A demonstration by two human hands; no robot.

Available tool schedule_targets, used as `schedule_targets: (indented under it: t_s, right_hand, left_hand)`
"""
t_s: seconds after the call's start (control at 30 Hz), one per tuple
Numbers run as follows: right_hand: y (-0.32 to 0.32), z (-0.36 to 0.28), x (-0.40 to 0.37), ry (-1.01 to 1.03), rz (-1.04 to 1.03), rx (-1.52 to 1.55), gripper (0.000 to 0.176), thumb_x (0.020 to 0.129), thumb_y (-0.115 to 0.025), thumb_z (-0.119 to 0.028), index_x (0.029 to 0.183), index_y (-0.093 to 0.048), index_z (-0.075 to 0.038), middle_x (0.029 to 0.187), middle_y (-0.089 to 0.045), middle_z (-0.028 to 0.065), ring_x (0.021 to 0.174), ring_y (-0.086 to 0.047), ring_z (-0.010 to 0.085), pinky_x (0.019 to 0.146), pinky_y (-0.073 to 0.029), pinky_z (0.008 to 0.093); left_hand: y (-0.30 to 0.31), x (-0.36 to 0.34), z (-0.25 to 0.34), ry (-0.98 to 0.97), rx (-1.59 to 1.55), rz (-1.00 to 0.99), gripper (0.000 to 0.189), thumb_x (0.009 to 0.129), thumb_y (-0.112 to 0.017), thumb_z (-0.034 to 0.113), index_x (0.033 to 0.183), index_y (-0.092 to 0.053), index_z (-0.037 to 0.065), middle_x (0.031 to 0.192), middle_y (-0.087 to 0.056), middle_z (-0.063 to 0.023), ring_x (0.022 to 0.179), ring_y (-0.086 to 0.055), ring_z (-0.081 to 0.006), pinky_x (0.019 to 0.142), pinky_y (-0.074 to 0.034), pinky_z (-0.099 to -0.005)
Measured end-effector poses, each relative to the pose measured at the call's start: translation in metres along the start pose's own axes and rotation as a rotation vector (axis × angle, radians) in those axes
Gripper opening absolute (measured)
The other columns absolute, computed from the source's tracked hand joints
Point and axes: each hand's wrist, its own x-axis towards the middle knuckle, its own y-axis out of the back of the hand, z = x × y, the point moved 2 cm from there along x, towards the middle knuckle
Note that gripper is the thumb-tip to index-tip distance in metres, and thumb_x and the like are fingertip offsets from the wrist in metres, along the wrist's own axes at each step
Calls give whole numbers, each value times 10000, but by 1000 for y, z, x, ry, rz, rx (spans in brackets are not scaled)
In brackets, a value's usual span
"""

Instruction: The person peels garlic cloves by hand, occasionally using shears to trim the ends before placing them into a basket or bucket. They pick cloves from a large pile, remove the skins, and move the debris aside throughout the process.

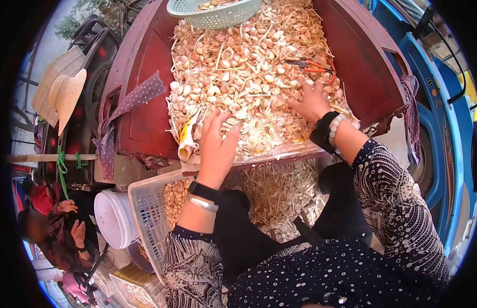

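A thick layer of loose garlic cloves (233, 72), mixed with dry skins and stalk bits, covers the bed of a red cart (148, 82). My left hand (217, 146) is over the near left part of the layer, fingers apart and nothing visible in it. Beside it, a yellow and white piece of sacking (187, 138) shows at the edge. My right hand (311, 102) reaches onto the cloves at the near right, with its fingers spread; whether any clove is under them I cannot make out. Just beyond it lies a cutting tool with orange handles (320, 68), perhaps shears, partly among the cloves.
A pale green basket (215, 14) stands at the far end. Below left are a plastic crate (148, 210) holding cloves and a white bucket (113, 218). Stalk waste (282, 195) lies between my legs. Another person (56, 231) sits left; a blue vehicle (438, 143) stands right.
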Motion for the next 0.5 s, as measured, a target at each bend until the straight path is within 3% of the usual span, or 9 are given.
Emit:
schedule_targets:
  t_s: [0.07,0.13,0.2,0.27,0.3,0.4,0.5]
  right_hand:
    - [-9,-4,-12,293,-70,30,726,771,-631,-437,1351,-364,-93,1404,-175,275,1283,-247,445,1049,-267,459]
    - [0,-5,-26,510,-97,203,700,775,-637,-423,1337,-386,-88,1399,-200,268,1277,-265,430,1048,-268,457]
    - [24,-4,-24,412,-55,137,695,781,-633,-420,1337,-386,-85,1405,-197,254,1278,-265,427,1049,-266,456]
    - [23,26,-2,251,61,93,691,787,-626,-426,1334,-388,-78,1425,-187,219,1282,-263,420,1051,-262,455]
    - [26,38,6,143,47,98,702,789,-619,-437,1341,-375,-78,1415,-191,233,1277,-266,429,1047,-268,450]
    - [11,68,26,115,-31,260,729,791,-604,-460,1357,-345,-81,1406,-185,246,1285,-238,441,1053,-248,457]
    - [-5,53,18,89,33,188,768,792,-588,-480,1381,-294,-83,1403,-171,254,1300,-199,443,1055,-222,484]
  left_hand:
    - [-16,52,-15,-49,272,150,397,806,-632,252,1124,-549,30,1334,-370,-239,1227,-362,-378,1027,-291,-401]
    - [-11,94,-36,-8,564,265,453,794,-635,285,1176,-541,60,1347,-342,-217,1270,-270,-386,1059,-225,-455]
    - [-3,117,-49,300,813,314,528,789,-599,410,1235,-517,139,1403,-283,-177,1291,-240,-376,1049,-174,-523]
    - [-1,131,-57,545,827,270,619,785,-569,498,1309,-432,200,1420,-256,-170,1303,-207,-384,1025,-164,-561]
    - [-6,136,-48,575,871,246,639,777,-563,524,1313,-427,204,1405,-284,-180,1300,-216,-378,1006,-181,-577]
    - [-15,149,-48,699,860,133,602,778,-556,526,1275,-474,195,1372,-352,-144,1274,-248,-375,975,-228,-580]
    - [-28,154,-48,569,776,95,517,779,-568,512,1164,-572,166,1327,-412,-91,1219,-313,-354,947,-271,-570]
